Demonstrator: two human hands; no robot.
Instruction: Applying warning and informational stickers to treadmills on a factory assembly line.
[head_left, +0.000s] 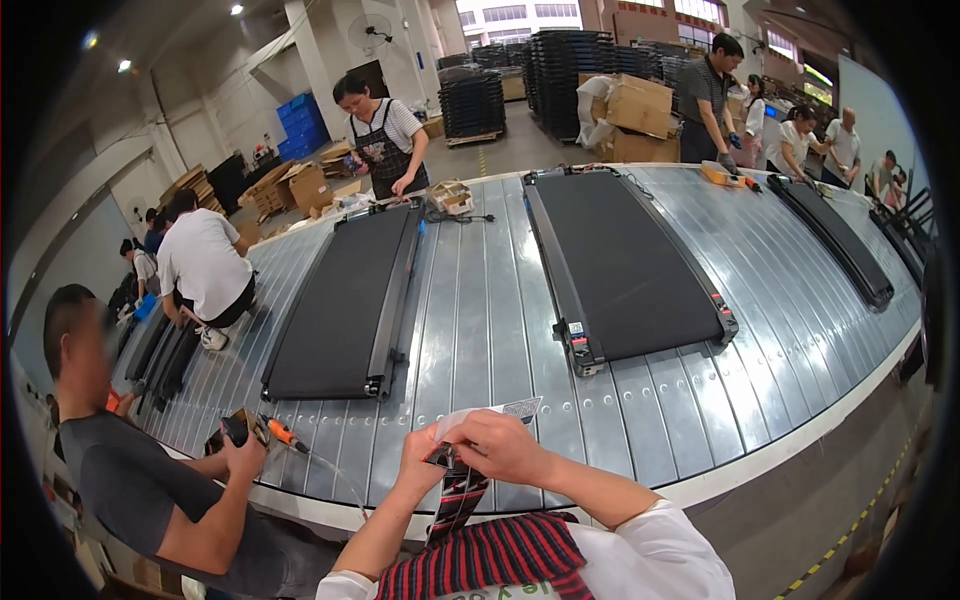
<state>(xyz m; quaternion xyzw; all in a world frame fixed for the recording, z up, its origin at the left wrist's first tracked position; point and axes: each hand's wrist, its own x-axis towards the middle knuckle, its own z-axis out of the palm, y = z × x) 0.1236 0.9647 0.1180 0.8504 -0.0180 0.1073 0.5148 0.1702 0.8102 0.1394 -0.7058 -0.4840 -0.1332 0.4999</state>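
Note:
Close in front of my body, my left hand [418,462] and my right hand [500,447] meet, fingers pinched together. Between them they hold a black-and-red label strip [460,500], which hangs down below the fingers. White paper [452,424] sticks up above my hands, and a printed silver-grey piece [522,408] shows beyond the right fingers. What exactly each fingertip grips is partly hidden. Below, a red-and-black striped band [490,555] lies across my front. Beyond my hands, a black treadmill [630,265] lies flat on the metal slat conveyor [480,340].
Another treadmill [345,300] lies left, a further treadmill [830,240] right. Beside me on the left, a person [150,470] holds a dark object near an orange power screwdriver [285,433]. Across the conveyor, a person in overalls [385,140] works near a small carton [450,197].

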